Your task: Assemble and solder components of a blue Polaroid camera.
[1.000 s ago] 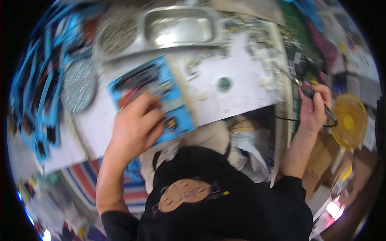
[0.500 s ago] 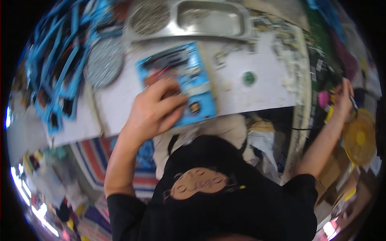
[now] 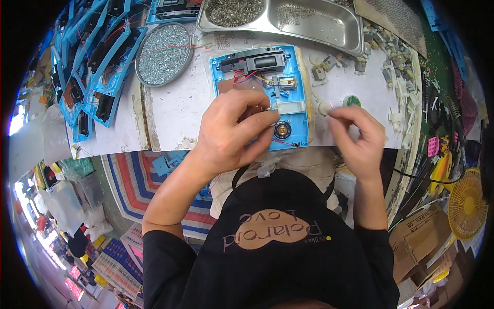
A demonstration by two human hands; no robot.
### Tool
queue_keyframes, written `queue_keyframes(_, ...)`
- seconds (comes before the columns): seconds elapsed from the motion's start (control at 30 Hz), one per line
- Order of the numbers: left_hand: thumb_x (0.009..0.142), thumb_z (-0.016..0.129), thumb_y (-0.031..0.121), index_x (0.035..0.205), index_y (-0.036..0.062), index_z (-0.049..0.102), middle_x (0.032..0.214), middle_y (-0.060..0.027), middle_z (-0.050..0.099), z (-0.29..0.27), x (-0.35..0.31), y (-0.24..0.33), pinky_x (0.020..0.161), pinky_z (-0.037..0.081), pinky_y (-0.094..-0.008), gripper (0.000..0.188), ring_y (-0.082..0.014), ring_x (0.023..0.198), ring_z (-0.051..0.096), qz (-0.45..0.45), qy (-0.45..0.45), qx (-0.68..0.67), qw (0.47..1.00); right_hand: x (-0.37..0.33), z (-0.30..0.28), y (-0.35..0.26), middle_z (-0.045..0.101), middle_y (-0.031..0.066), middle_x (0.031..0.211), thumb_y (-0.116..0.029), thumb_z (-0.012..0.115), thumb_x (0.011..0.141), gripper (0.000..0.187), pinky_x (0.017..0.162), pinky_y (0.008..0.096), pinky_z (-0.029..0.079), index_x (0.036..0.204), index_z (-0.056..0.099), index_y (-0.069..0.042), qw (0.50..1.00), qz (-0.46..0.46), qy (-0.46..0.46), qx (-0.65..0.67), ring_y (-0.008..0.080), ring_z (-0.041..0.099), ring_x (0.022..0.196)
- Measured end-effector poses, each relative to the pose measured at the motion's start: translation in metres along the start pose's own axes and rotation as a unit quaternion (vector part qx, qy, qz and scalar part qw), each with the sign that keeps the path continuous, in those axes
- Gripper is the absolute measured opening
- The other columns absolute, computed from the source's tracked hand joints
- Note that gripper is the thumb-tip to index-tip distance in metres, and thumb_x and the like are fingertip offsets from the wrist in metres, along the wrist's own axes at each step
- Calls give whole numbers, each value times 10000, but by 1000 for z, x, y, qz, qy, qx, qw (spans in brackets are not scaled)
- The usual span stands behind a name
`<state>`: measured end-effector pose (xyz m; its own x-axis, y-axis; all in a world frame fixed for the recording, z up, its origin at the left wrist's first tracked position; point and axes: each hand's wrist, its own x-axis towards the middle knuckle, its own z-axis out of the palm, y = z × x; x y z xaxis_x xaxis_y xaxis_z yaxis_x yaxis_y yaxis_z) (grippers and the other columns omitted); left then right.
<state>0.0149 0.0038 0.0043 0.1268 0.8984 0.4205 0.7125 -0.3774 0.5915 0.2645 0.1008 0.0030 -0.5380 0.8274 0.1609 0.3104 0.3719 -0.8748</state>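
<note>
The plainest lettering stands on the black garment [image 3: 296, 268] at the lower middle of the frame. Large dark letters with thin tan edges form two rows, upside down as seen here, running across a tan rounded patch [image 3: 275, 230] and past its rim onto the black cloth. Right of the patch sits a much smaller line of pale letters, with a tiny yellow mark [image 3: 328, 238] at its end. At the lower right, a brown cardboard carton [image 3: 424, 239] bears a short line of dark printed characters near its upper edge. At the lower left, blue and white packs [image 3: 118, 268] carry rows of print too small to read.
</note>
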Motion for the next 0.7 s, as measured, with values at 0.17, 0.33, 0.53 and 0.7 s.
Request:
queue_keyframes(0.17, 701, 763, 11, 972, 80, 754, 1034, -82, 610, 11, 10, -4, 778, 463, -359, 280, -242, 859, 601, -24, 64, 92, 993, 50, 30, -11, 665, 79, 742, -124, 765, 832, 132, 605, 312, 498, 854, 690, -17, 995, -20, -16, -101, 193, 642, 656)
queue_keyframes(0.33, 703, 755, 60, 969, 106, 761, 995, -45, 599, 12, 20, -5, 830, 385, -366, 270, -234, 889, 549, -39, 99, 132, 986, 72, 34, -24, 675, 127, 712, -268, 745, 813, 235, 617, 400, 542, 794, 682, -42, 949, -49, -87, -298, 313, 688, 685)
queue_keyframes(0.53, 683, 739, 68, 947, 121, 749, 988, -29, 599, 15, 20, -13, 868, 357, -387, 270, -232, 907, 548, -29, 119, 139, 983, 89, 40, -49, 702, 166, 735, -215, 722, 767, 184, 631, 426, 575, 721, 718, -37, 887, -96, -158, -423, 346, 713, 709)
queue_keyframes(0.7, 707, 710, 100, 1014, 116, 754, 1055, -31, 607, 15, 22, -9, 897, 356, -404, 311, -250, 981, 551, -2, 79, 160, 984, 84, 44, -50, 704, 167, 729, -182, 730, 738, 138, 641, 436, 576, 713, 738, -46, 870, -122, -153, -453, 347, 717, 712)
